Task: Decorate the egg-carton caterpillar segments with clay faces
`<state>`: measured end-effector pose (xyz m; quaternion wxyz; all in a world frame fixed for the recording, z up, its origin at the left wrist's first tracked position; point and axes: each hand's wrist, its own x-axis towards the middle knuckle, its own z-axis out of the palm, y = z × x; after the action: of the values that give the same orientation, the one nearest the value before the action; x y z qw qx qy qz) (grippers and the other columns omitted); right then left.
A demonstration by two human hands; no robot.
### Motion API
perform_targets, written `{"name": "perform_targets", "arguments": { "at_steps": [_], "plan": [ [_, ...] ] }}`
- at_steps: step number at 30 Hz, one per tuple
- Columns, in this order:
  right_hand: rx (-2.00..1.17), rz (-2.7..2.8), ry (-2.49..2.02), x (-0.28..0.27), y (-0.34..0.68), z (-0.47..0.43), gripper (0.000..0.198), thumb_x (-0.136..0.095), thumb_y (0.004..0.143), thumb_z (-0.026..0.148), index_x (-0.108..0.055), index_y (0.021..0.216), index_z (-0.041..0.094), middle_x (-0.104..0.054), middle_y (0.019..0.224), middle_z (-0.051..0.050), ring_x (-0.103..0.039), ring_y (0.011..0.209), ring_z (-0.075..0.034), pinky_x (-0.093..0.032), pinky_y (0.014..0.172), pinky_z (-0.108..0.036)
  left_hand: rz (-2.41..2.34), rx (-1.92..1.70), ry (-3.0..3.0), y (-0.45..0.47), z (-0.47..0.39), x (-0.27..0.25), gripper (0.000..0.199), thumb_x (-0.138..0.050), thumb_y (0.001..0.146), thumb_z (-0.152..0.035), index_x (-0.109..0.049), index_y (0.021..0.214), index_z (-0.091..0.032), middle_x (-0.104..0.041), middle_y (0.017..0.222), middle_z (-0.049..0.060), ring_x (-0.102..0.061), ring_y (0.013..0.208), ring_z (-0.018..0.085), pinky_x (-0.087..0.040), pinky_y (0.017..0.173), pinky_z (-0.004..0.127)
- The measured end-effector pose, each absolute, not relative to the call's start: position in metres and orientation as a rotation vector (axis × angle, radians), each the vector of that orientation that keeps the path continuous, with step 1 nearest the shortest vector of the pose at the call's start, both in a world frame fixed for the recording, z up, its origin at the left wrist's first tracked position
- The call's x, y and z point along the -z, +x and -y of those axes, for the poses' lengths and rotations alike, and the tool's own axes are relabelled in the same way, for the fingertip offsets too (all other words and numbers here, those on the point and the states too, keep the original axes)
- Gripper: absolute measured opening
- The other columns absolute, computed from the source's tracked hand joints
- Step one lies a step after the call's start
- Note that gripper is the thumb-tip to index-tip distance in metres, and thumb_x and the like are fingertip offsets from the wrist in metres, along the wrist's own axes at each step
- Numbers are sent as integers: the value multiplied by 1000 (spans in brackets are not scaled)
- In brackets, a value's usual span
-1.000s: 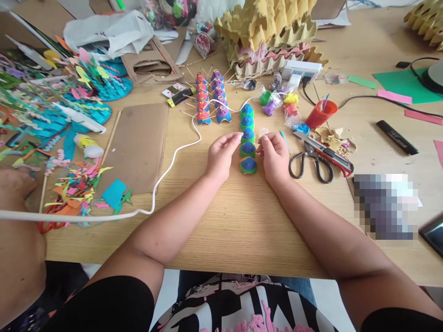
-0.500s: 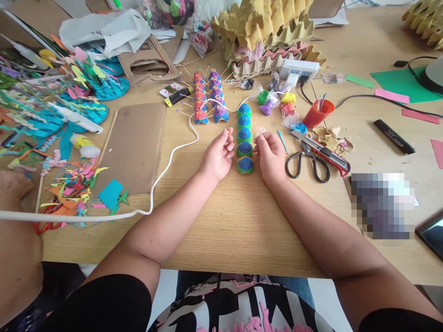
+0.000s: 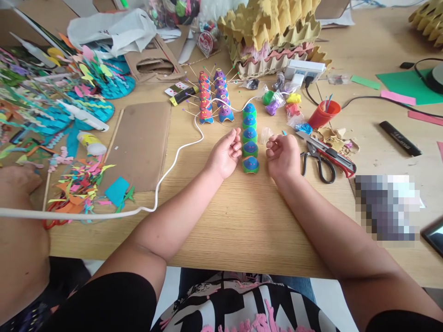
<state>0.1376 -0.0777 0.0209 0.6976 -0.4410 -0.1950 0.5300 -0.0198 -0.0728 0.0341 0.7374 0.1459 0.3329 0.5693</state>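
A caterpillar-like row of egg-carton cups (image 3: 249,134), blue on top and green round the edges with small faces, stands on the table between my hands. My left hand (image 3: 226,154) is just left of it, fingers curled in and thumb against the forefinger; anything inside is too small to make out. To its right, my right hand (image 3: 284,156) is closed with bent fingers, and whatever it may hold is hidden. The tip of a thin blue stick (image 3: 284,133) shows just beyond the right hand, which covers the rest. Black-handled scissors (image 3: 316,161) lie beside that hand, partly hidden.
Red and purple cup rows (image 3: 205,99) with pins stand behind. A white cable (image 3: 176,159) crosses the left side. A utility knife (image 3: 332,154), orange cup (image 3: 324,114) and bagged clay (image 3: 275,102) lie right. Another person's arm (image 3: 20,221) rests at left near paper scraps (image 3: 81,184).
My right hand has moved right, away from the blue-green cup row, and turned, now covering most of the blue stick. The left hand stays about where it was; the view has shifted slightly.
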Motion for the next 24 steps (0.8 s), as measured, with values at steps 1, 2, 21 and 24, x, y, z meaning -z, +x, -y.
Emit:
{"name": "perform_targets", "arguments": {
  "at_steps": [1, 2, 21, 24],
  "plan": [
    [-1172, 394, -989, -22, 140, 76, 33, -75, 82, 26, -43, 73, 24, -63, 70, 5, -56, 57, -8, -33, 43, -16, -724, -1247, 319, -20, 72, -34, 14, -79, 101, -24, -76, 90, -17, -61, 73, -6, -48, 53, -2, -30, 46, 13],
    [-1160, 376, -990, -23, 143, 75, 35, -75, 81, 23, -40, 73, 25, -62, 69, 5, -54, 55, -7, -31, 42, -16, -718, -1243, 316, -20, 72, -33, 14, -78, 102, -24, -76, 90, -17, -61, 73, -6, -48, 53, -2, -30, 46, 13],
    [-1460, 448, -900, -33, 151, 81, 23, -64, 73, 20, -42, 78, 25, -60, 70, 4, -44, 48, -9, -22, 40, -18, -690, -1244, 301, -20, 68, -29, 18, -71, 106, -22, -76, 90, -16, -60, 74, -6, -47, 50, -2, -30, 45, 12],
    [-1402, 493, -983, -34, 150, 78, 20, -66, 82, 29, -47, 79, 25, -57, 68, 5, -43, 48, -9, -23, 41, -19, -697, -1245, 299, -20, 68, -29, 15, -75, 104, -22, -76, 90, -16, -60, 74, -6, -47, 51, -2, -30, 46, 12]
  ]
}}
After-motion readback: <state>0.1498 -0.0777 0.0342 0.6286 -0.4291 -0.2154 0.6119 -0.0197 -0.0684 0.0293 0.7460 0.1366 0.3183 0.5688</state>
